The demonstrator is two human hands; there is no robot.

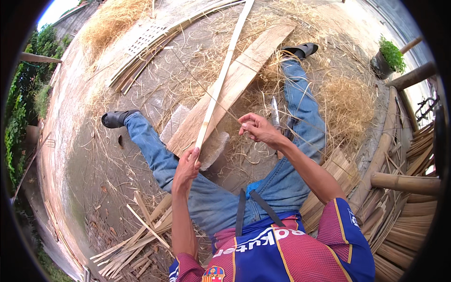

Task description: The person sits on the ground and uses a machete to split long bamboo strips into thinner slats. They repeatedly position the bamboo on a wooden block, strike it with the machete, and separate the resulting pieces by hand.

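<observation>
My left hand (188, 165) is closed around the near end of a long, pale bamboo strip (224, 70), which stretches away past the top of the view. Under the strip a wide wooden plank (246, 66) lies aslant between my legs, its near end by a stone block (215, 149). My right hand (258, 129) is raised right of the plank, fingers curled, thumb and forefinger pinched on a thin brown bamboo strand (205, 88) that runs to the far left. A knife (275, 109) with a bright blade rests beside my right leg, partly hidden by my right hand.
Curly shavings (345, 110) are heaped to the right and strewn about the ground. A bundle of bamboo strips (148, 56) lies far left; split pieces (136, 244) lie near left. Bamboo poles (405, 182) and stacked slats (399, 239) line the right side, with a potted plant (387, 58) beyond.
</observation>
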